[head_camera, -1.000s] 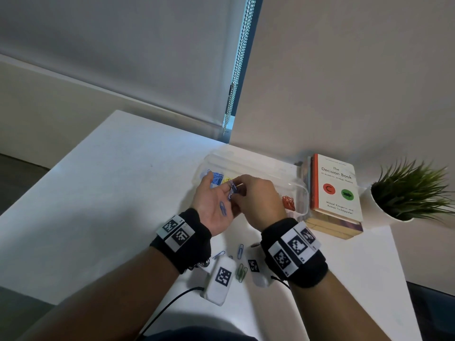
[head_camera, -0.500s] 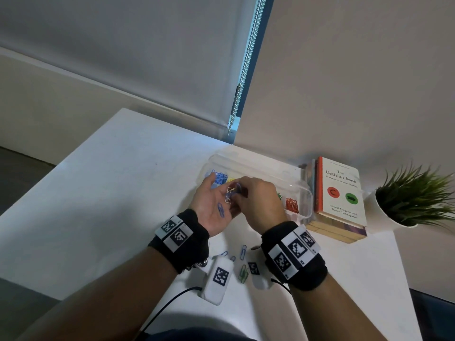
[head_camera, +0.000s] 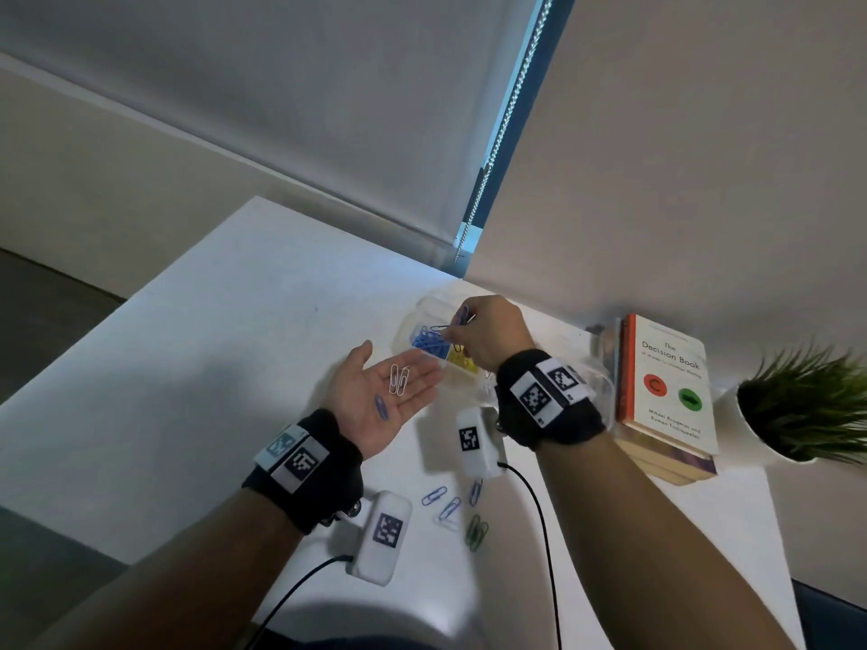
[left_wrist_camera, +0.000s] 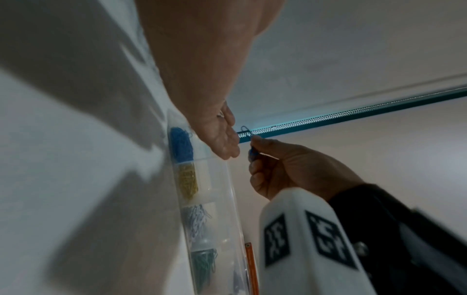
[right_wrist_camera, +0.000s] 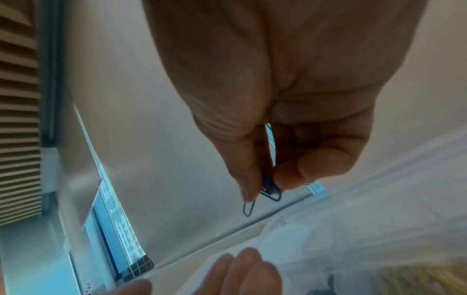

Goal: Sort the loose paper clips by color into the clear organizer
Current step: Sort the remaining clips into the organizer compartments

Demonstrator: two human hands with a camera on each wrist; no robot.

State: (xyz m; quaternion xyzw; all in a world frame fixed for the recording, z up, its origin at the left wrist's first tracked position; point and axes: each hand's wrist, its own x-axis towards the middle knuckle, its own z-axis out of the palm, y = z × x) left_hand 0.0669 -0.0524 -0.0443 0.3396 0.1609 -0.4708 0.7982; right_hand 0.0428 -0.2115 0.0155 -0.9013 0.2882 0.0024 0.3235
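My right hand (head_camera: pixel 492 335) hangs over the far left end of the clear organizer (head_camera: pixel 603 382), thumb and fingers (right_wrist_camera: pixel 290 175) pinched on two blue paper clips (right_wrist_camera: pixel 271 191); in the right wrist view the ends of the clips stick out below my fingertips; in the head view they sit just above the blue pile (head_camera: pixel 429 342) in the end compartment, and I cannot tell whether they touch it. My left hand (head_camera: pixel 380 401) lies palm up just beside the organizer, fingers straight and relaxed, gripping nothing; two white paper clips (head_camera: pixel 399 380) rest side by side near the base of those fingers, and one blue clip (head_camera: pixel 381 406) lies lower on the palm. The left wrist view shows the organizer's compartments in a row: blue (left_wrist_camera: pixel 180 143), then yellow (left_wrist_camera: pixel 188 183), then white (left_wrist_camera: pixel 198 219), then green (left_wrist_camera: pixel 204 267). On the white counter (head_camera: pixel 211 344) near me, between my wrists, lie loose clips: three pale blue ones (head_camera: pixel 448 506) close together, and green ones (head_camera: pixel 476 532) just below them. To the right of the organizer sits a stack of books (head_camera: pixel 666 396), the top one titled "The Decision Book"; beyond it stands a potted plant (head_camera: pixel 807 405).
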